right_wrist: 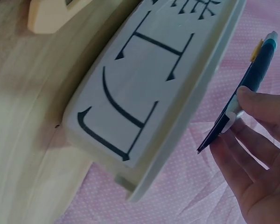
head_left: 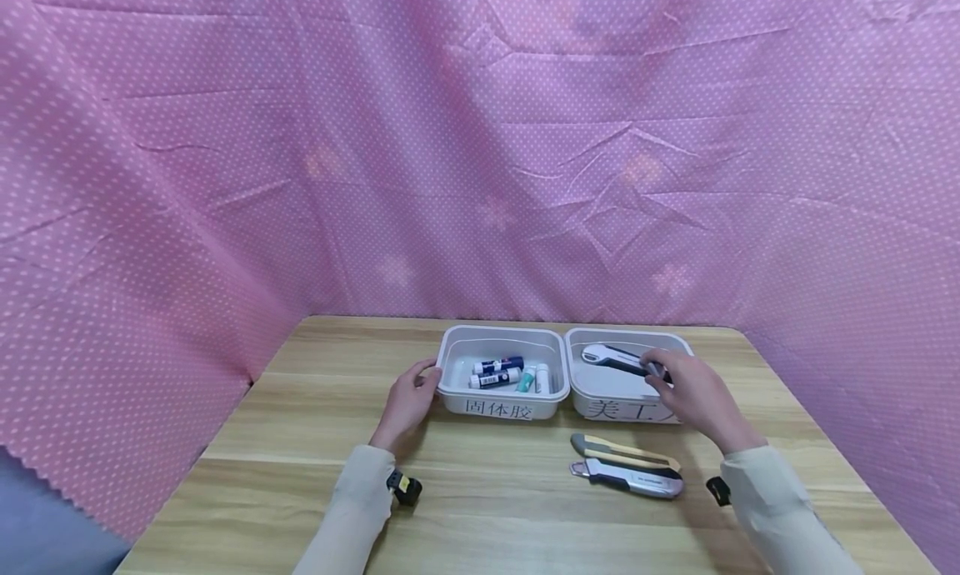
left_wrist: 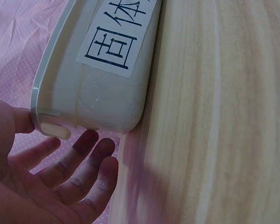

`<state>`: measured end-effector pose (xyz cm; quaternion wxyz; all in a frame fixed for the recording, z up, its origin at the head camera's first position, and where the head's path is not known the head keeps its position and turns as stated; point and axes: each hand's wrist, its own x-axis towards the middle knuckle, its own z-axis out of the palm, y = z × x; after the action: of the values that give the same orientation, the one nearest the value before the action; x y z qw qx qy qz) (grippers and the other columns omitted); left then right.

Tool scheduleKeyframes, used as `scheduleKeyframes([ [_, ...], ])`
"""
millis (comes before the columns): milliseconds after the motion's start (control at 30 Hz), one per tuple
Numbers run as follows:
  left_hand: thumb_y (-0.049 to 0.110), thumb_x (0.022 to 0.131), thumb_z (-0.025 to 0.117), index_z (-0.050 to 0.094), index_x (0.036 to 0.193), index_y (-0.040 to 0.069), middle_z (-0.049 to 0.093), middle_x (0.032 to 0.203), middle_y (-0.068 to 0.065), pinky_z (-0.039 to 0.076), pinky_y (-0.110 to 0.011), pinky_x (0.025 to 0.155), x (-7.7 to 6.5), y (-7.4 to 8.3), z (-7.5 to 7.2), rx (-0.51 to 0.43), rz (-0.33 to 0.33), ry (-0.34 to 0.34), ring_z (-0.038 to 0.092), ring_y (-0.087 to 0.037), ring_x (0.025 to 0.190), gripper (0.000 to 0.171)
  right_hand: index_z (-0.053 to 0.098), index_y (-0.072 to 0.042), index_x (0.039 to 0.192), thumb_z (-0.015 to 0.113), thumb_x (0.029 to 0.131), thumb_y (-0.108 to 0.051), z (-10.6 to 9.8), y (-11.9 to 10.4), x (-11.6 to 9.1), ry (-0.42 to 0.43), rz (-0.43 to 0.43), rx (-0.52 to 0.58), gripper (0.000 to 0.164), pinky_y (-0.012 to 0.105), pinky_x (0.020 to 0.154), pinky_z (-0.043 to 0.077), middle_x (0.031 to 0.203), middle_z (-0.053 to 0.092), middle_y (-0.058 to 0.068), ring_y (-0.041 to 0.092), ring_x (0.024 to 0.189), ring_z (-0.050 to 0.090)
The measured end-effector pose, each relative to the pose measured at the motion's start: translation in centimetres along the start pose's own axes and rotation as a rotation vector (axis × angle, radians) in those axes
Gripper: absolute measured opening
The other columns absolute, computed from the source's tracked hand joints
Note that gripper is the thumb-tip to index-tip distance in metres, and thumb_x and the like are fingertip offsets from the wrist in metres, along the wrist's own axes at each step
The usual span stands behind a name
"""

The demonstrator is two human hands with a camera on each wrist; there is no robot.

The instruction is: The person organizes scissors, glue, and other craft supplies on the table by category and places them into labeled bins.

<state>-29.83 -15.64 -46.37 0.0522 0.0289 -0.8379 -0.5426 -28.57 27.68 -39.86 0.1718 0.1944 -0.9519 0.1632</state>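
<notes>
In the head view my left hand [head_left: 408, 402] holds the left end of a white plastic box [head_left: 501, 332]; in the left wrist view its thumb is at the rim, its fingers bent beneath the lip. Several glue sticks [head_left: 497, 379] lie inside this box. Over the second white box [head_left: 592, 402], my right hand [head_left: 701, 396] pinches a utility knife [head_left: 617, 358]. The right wrist view shows that knife [right_wrist: 256, 70] between thumb and fingers, beside the rim. In front of this box, a yellow utility knife [head_left: 622, 452] and a white and black utility knife [head_left: 633, 479] lie on the table.
The boxes stand side by side near the back edge of the wooden table [head_left: 480, 508], with printed labels [head_left: 498, 409] on their fronts. Pink dotted cloth [head_left: 480, 183] hangs behind and at both sides. A small black device [head_left: 405, 486] is strapped at the left wrist.
</notes>
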Motion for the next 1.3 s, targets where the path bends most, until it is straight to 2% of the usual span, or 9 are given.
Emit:
scheduleKeyframes([
  [233, 0.032, 0.101, 0.051, 0.055, 0.137, 0.013, 0.072, 0.097, -0.012, 0.051, -0.031, 0.074, 0.2, -0.2, 0.0, 0.030, 0.025, 0.020, 0.069, -0.028, 0.088, 0.040, 0.068, -0.010, 0.109, 0.072, 0.085, -0.007, 0.4, 0.8, 0.5, -0.030, 0.024, 0.015, 0.024, 0.046, 0.070, 0.054, 0.097, 0.071, 0.010, 0.025, 0.084, 0.066],
  [633, 0.033, 0.102, 0.050, 0.055, 0.137, 0.014, 0.072, 0.101, -0.012, 0.052, -0.031, 0.074, 0.1, 0.0, 0.0, 0.030, 0.021, 0.013, 0.068, -0.027, 0.090, 0.041, 0.068, -0.010, 0.103, 0.074, 0.083, -0.006, 1.4, 1.9, 1.1, -0.073, 0.048, 0.035, 0.022, 0.045, 0.071, 0.053, 0.093, 0.070, 0.008, 0.023, 0.083, 0.064],
  [967, 0.032, 0.101, 0.051, 0.056, 0.136, 0.013, 0.072, 0.099, -0.013, 0.051, -0.030, 0.072, 0.1, -0.1, 0.0, 0.021, 0.030, 0.022, 0.068, -0.032, 0.090, 0.040, 0.069, -0.009, 0.103, 0.072, 0.085, -0.005, 1.6, 2.6, 1.5, -0.155, 0.082, 0.046, 0.019, 0.047, 0.073, 0.052, 0.096, 0.069, 0.009, 0.026, 0.088, 0.063],
  [1300, 0.033, 0.101, 0.050, 0.055, 0.137, 0.015, 0.072, 0.101, -0.012, 0.052, -0.033, 0.076, 0.1, 0.0, -0.1, 0.026, 0.011, 0.016, 0.068, -0.030, 0.092, 0.040, 0.069, -0.011, 0.093, 0.071, 0.083, -0.004, 1.9, 2.5, 2.3, -0.209, 0.069, 0.041, 0.013, 0.044, 0.072, 0.051, 0.088, 0.068, 0.004, 0.021, 0.082, 0.060],
])
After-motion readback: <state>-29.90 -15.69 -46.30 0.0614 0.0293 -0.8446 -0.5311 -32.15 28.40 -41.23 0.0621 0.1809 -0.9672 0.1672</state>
